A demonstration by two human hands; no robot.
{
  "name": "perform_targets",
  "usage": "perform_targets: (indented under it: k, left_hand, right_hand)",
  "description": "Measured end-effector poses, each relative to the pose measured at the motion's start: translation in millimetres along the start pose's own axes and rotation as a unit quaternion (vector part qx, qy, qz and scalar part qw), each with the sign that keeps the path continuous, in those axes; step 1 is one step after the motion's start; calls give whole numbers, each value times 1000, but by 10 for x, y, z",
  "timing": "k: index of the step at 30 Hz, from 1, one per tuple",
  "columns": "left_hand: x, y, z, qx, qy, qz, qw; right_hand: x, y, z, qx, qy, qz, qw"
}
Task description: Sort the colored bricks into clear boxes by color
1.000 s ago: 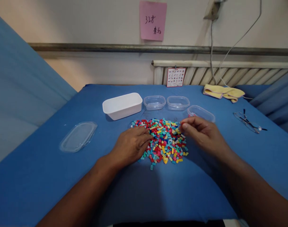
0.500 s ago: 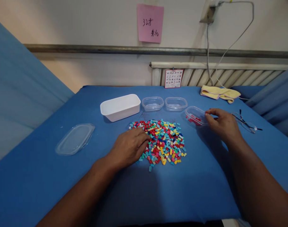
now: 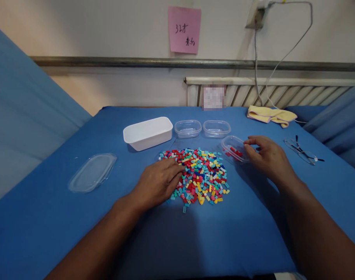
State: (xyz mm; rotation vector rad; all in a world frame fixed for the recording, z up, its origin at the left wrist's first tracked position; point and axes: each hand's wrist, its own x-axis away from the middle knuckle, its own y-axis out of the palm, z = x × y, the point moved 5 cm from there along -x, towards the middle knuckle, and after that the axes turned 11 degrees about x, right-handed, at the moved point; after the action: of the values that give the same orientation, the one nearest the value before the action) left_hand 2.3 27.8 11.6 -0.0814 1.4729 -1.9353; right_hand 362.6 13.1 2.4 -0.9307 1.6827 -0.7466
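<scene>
A heap of small red, blue, yellow and teal bricks [image 3: 199, 175] lies on the blue table [image 3: 78, 217]. My left hand [image 3: 158, 182] rests at the heap's left edge, fingers curled down onto the bricks. My right hand [image 3: 267, 157] grips the right rim of a small clear tub [image 3: 232, 147] that holds a few red bricks and sits just right of the heap.
Behind the heap stand a white rectangular tub [image 3: 148, 133] and two small clear tubs [image 3: 188, 128] [image 3: 217, 128]. A clear lid [image 3: 91, 172] lies at the left. Glasses [image 3: 304, 152] and a yellow cloth [image 3: 271, 115] lie at the right.
My right hand left the heap's right edge, went to the small clear tub with red bricks, took its rim and drew it left toward the heap. My left hand stayed put.
</scene>
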Motion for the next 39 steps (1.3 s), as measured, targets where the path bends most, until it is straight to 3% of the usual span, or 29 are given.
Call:
perform_targets:
  k: [4,11,15,18,22,26,28,30,32,35,39]
  left_hand:
    - [2,-36,6,21,5,30,999]
    - [-26,-90,3,89,-41,51,994]
    - [-39,-96,-23,123,-81,55,988]
    - [-52,-92,-9,180,-110,61,976]
    - [-66,-28,77,366,-179,66,911]
    - [-105,66,209,491,-235,56,837]
    - [-142,77,250,516,-251,53,817]
    - [-194,44,271,490,-236,43,838]
    - [-236,-29,254,408,-192,45,891]
    - [-217,-147,156,243,-113,91,959]
    - [-78,-160,30,113,-48,112,986]
  right_hand:
    - [1,-43,-66,-11,-44,38,998]
    - [46,-253,-325,-50,-41,95,993]
    - [169,-228,-734,-111,-119,14,987]
    - [322,-107,-1055,-157,-205,-56,964]
    - [522,-18,-1380,-224,-281,-89,929]
    - [604,-50,-1527,-281,-280,-64,916]
    - [594,-95,-1528,-292,-276,-43,915]
    - [549,-143,-1476,-280,-272,-35,920]
    - [458,-199,-1343,-250,-248,-26,935]
    - [267,-293,-977,-166,-166,23,972]
    - [84,-293,-466,-39,-83,47,995]
